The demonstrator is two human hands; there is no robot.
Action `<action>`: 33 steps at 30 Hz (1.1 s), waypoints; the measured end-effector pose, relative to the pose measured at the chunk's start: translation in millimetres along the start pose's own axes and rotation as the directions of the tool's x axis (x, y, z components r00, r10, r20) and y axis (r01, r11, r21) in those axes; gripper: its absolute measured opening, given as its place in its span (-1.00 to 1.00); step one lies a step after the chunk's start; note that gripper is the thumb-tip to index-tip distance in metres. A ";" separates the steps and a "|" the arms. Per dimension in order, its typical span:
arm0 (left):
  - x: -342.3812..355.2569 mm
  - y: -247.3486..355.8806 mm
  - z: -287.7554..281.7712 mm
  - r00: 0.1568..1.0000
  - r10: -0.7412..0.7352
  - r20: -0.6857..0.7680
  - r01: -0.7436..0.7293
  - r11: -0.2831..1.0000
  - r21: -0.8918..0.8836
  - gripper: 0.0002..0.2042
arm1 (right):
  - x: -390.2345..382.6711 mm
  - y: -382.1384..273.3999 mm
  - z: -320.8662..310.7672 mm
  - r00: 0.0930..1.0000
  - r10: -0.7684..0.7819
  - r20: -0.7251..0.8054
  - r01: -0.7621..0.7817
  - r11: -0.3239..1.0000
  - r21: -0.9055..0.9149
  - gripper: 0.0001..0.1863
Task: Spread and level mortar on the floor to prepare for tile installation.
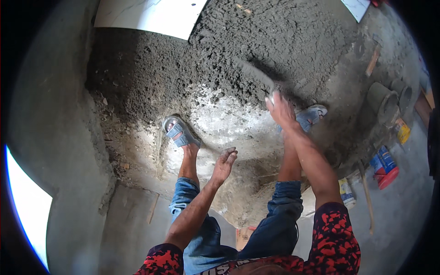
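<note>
My right hand (282, 110) is closed round the handle of a long-bladed trowel (256, 73), whose blade lies over wet, lumpy grey mortar (302, 46). My left hand (223, 162) hangs loosely curled above the pale, dusty floor (217, 117), with nothing visible in it. My feet in grey sandals (181, 136) are planted either side at the mortar's lower edge, and a thin line runs down past the left one. At the top, a white veined tile (146, 16) borders the mortar, with another tile (355, 7) at the upper right.
A plastered wall (59, 128) rises on the left. On the right are grey buckets (380, 103), a yellow packet (402, 130), a blue-and-red container (385, 165), a light tub (346, 192), a long stick (365, 197) and wood scraps (372, 62). A cardboard piece (243, 238) lies behind my legs.
</note>
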State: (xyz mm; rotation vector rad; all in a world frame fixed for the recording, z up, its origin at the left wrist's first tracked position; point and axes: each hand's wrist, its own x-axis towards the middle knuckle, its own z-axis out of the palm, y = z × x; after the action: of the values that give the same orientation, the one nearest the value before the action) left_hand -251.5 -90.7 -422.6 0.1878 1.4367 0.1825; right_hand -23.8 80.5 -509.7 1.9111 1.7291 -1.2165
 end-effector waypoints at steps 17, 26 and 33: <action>-5.2 -4.0 30.7 0.995 0.014 0.097 0.013 0.963 -0.270 -0.55 | 100.1 -15.2 -93.0 0.914 -0.371 0.164 0.405 0.804 -0.436 -0.62; -1.0 15.2 34.9 0.995 -0.018 0.096 0.048 0.949 -0.312 -0.61 | 168.1 5.8 -189.1 0.954 -0.299 -0.016 0.241 0.799 -0.551 -0.59; -5.2 8.1 27.4 0.995 0.005 0.099 0.022 0.962 -0.273 -0.56 | 83.5 18.2 -114.1 0.869 -0.458 0.189 0.470 0.640 -0.608 -0.74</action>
State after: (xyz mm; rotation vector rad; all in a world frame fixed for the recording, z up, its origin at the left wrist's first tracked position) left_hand -225.0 -84.6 -412.3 -0.0360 1.2981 0.3574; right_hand 30.4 212.3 -508.2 1.0710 2.3243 -0.6041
